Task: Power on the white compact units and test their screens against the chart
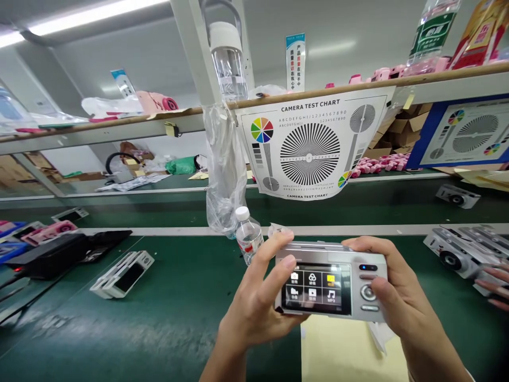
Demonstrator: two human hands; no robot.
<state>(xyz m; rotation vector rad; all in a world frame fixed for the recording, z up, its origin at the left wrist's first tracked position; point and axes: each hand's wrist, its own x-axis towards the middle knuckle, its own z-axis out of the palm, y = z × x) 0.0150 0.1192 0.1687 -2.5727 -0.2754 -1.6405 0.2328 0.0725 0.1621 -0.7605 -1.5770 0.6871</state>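
Both my hands hold a small silver digital camera (358, 255) above the green bench, its rear screen (316, 288) lit with a grid of menu icons. My left hand (258, 297) wraps the camera's left end, thumb lying on the screen's left edge. My right hand (393, 292) grips the right end, thumb resting by the round control pad. A white "CAMERA TEST CHART" sheet (310, 146) hangs from the shelf straight ahead of the camera.
A water bottle (247, 235) and a hanging plastic bag (223, 170) stand just beyond my left hand. White cameras (124, 273) lie at left, silver cameras (457, 254) at right, where another person's fingers (497, 289) reach in. A yellow sheet (342, 350) lies under my hands.
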